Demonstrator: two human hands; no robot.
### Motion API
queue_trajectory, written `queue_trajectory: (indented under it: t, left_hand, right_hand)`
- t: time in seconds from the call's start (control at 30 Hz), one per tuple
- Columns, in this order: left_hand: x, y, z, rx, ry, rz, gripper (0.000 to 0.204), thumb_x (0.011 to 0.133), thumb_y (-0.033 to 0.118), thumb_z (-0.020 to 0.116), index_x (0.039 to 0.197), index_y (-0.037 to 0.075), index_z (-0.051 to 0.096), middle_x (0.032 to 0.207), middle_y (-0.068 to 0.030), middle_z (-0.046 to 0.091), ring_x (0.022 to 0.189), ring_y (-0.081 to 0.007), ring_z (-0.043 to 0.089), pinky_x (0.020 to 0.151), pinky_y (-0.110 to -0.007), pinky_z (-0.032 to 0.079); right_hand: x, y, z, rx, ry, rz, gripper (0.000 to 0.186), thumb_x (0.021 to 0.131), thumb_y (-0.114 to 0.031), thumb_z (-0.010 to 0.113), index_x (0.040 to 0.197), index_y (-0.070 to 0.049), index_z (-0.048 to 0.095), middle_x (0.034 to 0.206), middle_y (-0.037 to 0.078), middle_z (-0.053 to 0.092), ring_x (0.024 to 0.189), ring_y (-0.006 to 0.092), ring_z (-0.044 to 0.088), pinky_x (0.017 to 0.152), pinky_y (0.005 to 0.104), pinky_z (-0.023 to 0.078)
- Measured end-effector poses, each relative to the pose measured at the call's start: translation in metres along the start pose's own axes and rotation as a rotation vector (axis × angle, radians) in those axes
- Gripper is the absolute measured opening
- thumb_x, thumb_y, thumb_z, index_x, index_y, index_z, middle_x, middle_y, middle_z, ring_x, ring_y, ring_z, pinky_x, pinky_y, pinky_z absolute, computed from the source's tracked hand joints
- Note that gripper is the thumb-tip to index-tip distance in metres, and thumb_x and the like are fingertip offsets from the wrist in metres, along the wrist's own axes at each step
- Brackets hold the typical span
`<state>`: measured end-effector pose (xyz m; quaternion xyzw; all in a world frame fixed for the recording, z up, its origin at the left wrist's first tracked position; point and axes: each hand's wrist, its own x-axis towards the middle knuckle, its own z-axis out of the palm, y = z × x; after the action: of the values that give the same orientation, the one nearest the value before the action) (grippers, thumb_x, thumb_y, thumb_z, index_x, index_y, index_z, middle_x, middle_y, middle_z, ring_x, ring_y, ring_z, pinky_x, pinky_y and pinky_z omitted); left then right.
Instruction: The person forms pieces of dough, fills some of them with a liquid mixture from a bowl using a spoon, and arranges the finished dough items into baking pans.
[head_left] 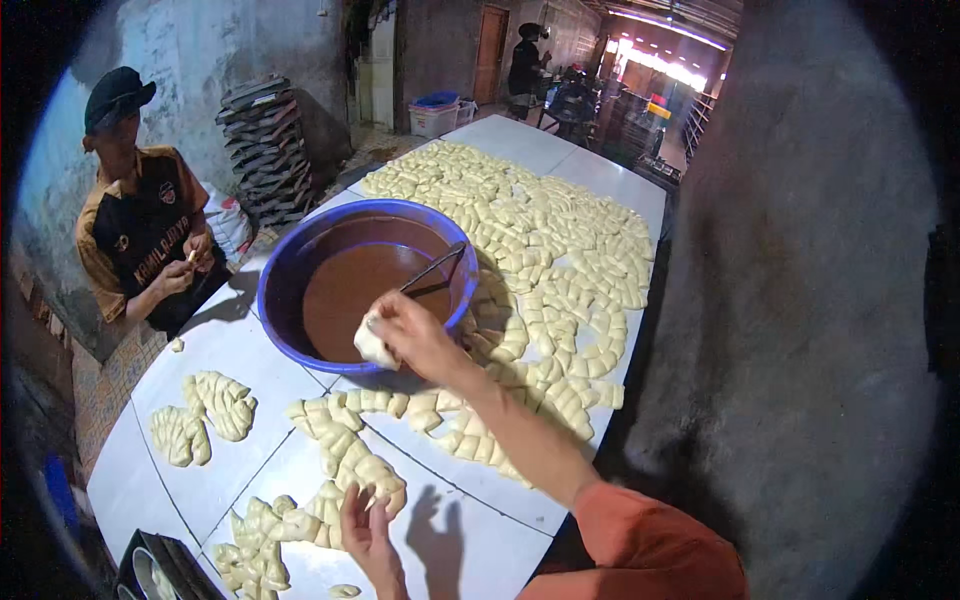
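Observation:
My right hand (415,335) is over the near rim of a blue-purple basin (283,335), its fingers closed on a pale dough piece (372,345). Thick brown filling (365,290) covers the basin's bottom. A dark stick-like handle (437,265) leans against the basin's right rim. Lower down, my left hand (370,535) is held with its fingers apart beside a row of dough pieces (360,470), with nothing seen in it. More dough pieces (255,550) lie left of that hand. Two ridged dough clumps (222,403) sit on the table's left side.
Cut dough pieces (520,230) spread thickly over the far and right part of the white tiled table (520,505). A co-worker (145,220) stands at the left edge, hands together. Dark stacked trays (265,150) stand by the wall. A black box-like object (160,570) is at the near left corner.

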<state>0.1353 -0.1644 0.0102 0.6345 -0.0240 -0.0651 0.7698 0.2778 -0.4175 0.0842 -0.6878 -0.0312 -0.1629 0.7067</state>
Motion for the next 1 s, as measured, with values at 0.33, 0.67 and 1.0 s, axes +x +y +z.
queue_trajectory:
  t: [0.33,0.67,1.0]
  left_hand:
    - [-0.020,-0.007,-0.037,-0.021,0.013,-0.085,0.032,0.098,0.011,0.061,0.127,-0.001,0.059,0.116,-0.0118,0.066,0.099,-0.0194,0.066,0.078,-0.030,0.055]
    - [-0.022,-0.006,-0.046,0.052,0.027,-0.148,0.033,0.097,0.011,0.063,0.127,-0.002,0.060,0.114,-0.0115,0.068,0.096,-0.0190,0.067,0.079,-0.030,0.055]
    - [-0.032,-0.012,-0.040,0.049,-0.007,-0.136,0.033,0.097,0.015,0.064,0.125,-0.001,0.062,0.113,-0.0115,0.069,0.095,-0.0182,0.067,0.078,-0.029,0.054]
  right_hand:
    - [0.093,0.074,-0.011,-1.297,-0.813,0.306,0.029,0.077,-0.021,0.061,0.096,-0.003,0.072,0.094,0.022,0.071,0.088,0.0361,0.069,0.074,0.0475,0.051]
    - [0.092,0.087,-0.006,-1.369,-0.795,0.220,0.029,0.072,-0.023,0.065,0.089,-0.002,0.074,0.089,0.021,0.071,0.082,0.0368,0.069,0.072,0.0489,0.051]
    - [0.093,0.066,-0.023,-1.096,-0.658,0.208,0.032,0.082,-0.029,0.067,0.100,-0.003,0.070,0.095,0.015,0.072,0.086,0.0309,0.068,0.073,0.0435,0.051]
